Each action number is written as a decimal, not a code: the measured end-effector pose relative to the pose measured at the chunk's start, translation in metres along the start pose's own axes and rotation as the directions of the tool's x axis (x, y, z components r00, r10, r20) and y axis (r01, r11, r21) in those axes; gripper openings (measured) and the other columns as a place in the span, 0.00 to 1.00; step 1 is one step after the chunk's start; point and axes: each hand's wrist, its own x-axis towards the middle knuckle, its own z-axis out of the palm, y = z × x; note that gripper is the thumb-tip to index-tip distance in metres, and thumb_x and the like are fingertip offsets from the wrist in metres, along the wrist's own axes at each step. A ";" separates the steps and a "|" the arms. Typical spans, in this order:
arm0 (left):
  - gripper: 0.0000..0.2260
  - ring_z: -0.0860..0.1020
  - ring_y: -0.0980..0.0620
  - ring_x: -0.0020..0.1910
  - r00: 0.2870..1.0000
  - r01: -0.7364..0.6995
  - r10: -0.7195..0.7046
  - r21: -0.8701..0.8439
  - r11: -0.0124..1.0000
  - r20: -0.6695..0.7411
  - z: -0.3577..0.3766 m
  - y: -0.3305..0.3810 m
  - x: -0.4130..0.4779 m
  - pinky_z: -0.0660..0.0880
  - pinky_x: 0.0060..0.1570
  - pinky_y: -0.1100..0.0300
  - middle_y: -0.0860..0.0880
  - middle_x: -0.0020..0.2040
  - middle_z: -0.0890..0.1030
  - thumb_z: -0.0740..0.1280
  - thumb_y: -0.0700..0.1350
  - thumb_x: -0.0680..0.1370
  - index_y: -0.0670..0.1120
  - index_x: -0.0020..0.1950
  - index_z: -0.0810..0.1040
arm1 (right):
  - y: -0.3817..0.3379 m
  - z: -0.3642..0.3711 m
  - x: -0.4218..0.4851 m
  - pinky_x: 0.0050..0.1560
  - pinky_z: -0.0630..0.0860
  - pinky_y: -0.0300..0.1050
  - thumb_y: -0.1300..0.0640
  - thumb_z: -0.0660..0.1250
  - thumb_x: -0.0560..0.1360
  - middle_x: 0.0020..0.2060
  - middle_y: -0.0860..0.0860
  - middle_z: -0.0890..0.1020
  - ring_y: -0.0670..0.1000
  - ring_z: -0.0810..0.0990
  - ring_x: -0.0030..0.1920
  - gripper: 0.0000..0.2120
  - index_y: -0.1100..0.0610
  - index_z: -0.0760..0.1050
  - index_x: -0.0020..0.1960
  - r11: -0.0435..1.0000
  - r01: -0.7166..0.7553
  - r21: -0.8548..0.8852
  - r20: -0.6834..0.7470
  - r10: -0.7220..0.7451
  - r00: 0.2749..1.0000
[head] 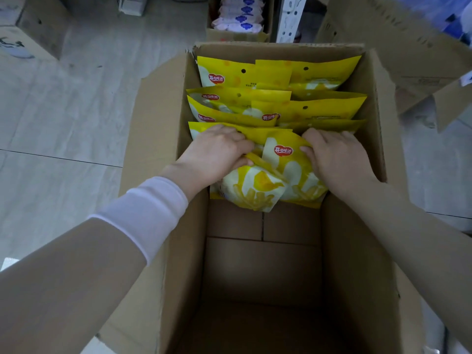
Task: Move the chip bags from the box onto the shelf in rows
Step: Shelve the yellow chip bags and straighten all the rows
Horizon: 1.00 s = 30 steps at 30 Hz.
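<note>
An open cardboard box [163,139] stands on the floor below me. Several yellow chip bags [301,111] stand upright in two columns in its far half. The near half shows bare cardboard bottom. My left hand [217,152] grips the top of the nearest left bag [252,190], fingers curled over its edge. My right hand [334,157] grips the nearest right bag [286,154], thumb on its front near the red logo. Both nearest bags tilt towards me. No shelf surface for these bags is in view.
A smaller open carton of white and blue packets [240,19] stands beyond the box. A white perforated upright [291,19] rises next to it. Other cardboard boxes sit at far left [33,24] and right [398,47]. Pale tiled floor [76,111] surrounds everything.
</note>
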 end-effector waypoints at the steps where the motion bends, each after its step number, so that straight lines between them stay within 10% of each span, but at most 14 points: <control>1: 0.16 0.79 0.43 0.38 0.997 0.053 -0.050 -0.057 0.997 0.052 -0.004 0.004 -0.003 0.76 0.41 0.55 0.45 0.36 0.80 0.61 0.54 0.75 0.43 0.43 0.80 | -0.002 -0.004 0.000 0.33 0.72 0.47 0.54 0.55 0.75 0.30 0.57 0.78 0.59 0.77 0.29 0.14 0.64 0.73 0.43 1.000 0.013 0.007 0.014 -0.013 1.000; 5: 0.16 0.78 0.42 0.48 0.966 0.230 -0.201 -0.188 0.955 0.161 -0.018 0.020 -0.011 0.74 0.44 0.50 0.44 0.49 0.79 0.56 0.54 0.80 0.42 0.53 0.74 | -0.006 -0.024 0.004 0.33 0.72 0.46 0.55 0.54 0.74 0.28 0.58 0.77 0.58 0.77 0.27 0.14 0.64 0.72 0.42 1.000 -0.007 -0.005 0.069 0.008 0.998; 13: 0.17 0.78 0.42 0.43 0.928 0.354 -0.324 -0.156 0.922 0.185 -0.057 0.053 -0.016 0.64 0.35 0.57 0.47 0.40 0.75 0.52 0.54 0.81 0.42 0.56 0.70 | -0.006 -0.072 0.012 0.28 0.64 0.42 0.64 0.73 0.67 0.29 0.61 0.77 0.61 0.77 0.27 0.11 0.66 0.71 0.39 0.996 -0.051 0.074 0.207 0.034 0.978; 19: 0.16 0.77 0.40 0.46 0.870 0.449 -0.399 -0.129 0.884 0.291 -0.081 0.067 -0.028 0.67 0.38 0.55 0.43 0.44 0.78 0.51 0.55 0.81 0.44 0.59 0.69 | -0.005 -0.096 0.016 0.37 0.64 0.47 0.50 0.53 0.80 0.52 0.58 0.76 0.62 0.76 0.50 0.15 0.61 0.65 0.57 0.988 -0.157 0.005 0.463 0.137 0.876; 30: 0.18 0.77 0.39 0.46 0.851 0.526 -0.479 -0.350 0.775 0.217 -0.205 0.092 -0.065 0.72 0.43 0.52 0.42 0.43 0.77 0.51 0.57 0.79 0.45 0.56 0.70 | -0.037 -0.229 0.040 0.39 0.65 0.49 0.47 0.50 0.80 0.48 0.63 0.78 0.63 0.76 0.50 0.18 0.63 0.65 0.56 0.971 -0.237 -0.043 0.495 0.227 0.839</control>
